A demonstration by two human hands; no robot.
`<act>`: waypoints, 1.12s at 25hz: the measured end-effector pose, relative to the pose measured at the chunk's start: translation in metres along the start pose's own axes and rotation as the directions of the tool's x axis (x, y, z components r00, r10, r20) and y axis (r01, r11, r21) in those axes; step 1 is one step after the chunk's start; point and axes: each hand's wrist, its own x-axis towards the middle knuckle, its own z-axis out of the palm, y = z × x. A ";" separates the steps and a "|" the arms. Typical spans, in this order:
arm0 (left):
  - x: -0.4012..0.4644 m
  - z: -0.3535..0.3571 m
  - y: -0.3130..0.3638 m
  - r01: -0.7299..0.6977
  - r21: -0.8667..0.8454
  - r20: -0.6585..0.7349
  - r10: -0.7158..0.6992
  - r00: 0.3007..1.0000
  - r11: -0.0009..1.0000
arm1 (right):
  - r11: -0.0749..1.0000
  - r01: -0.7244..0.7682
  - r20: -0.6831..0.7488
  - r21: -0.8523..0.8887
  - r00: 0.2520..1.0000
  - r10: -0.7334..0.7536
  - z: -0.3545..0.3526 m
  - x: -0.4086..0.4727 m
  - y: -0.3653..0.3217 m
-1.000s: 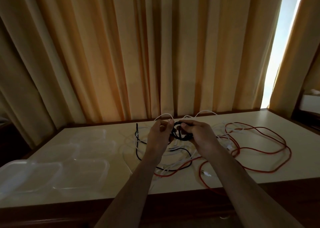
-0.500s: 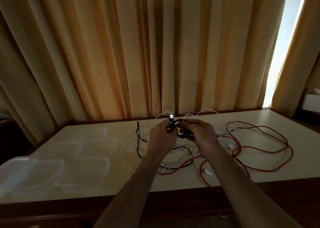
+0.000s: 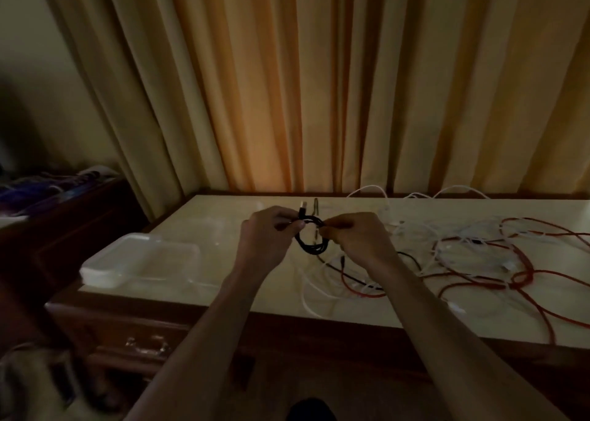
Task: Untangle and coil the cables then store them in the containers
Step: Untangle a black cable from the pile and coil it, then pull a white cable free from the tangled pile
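A small black coiled cable hangs between my two hands above the table. My left hand pinches its left side, with a plug end sticking up beside the fingers. My right hand pinches the coil's right side. Clear plastic containers lie on the table to the left of my hands. A tangle of white cables, a long red cable and another black cable spreads over the table to the right.
The cream tabletop has a dark wooden front with a drawer handle. Orange curtains hang behind it. A dark side unit with bundled things stands at the left.
The view has swung left, so the containers sit closer to centre. Both hands have carried the black coil leftward, toward the containers, still holding it.
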 end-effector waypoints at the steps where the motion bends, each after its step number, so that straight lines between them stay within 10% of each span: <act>1: -0.004 -0.018 -0.011 0.031 0.010 -0.017 -0.031 0.999 0.999 | 0.999 0.038 0.034 -0.023 0.999 -0.037 0.018 -0.002 -0.007; 9: -0.007 -0.098 -0.069 0.198 0.440 -0.094 -0.174 0.980 0.876 | 0.907 0.247 0.232 -0.340 0.957 -0.173 0.132 0.005 -0.044; 18: 0.003 -0.070 -0.086 -0.074 0.899 0.135 -0.111 0.985 0.432 | 0.699 0.261 0.257 -0.665 0.960 -0.114 0.154 0.013 -0.029; 28: 0.018 0.004 -0.041 -0.147 0.528 0.170 0.066 0.983 0.836 | 0.881 0.199 0.090 -0.430 0.980 -0.178 0.066 0.019 -0.011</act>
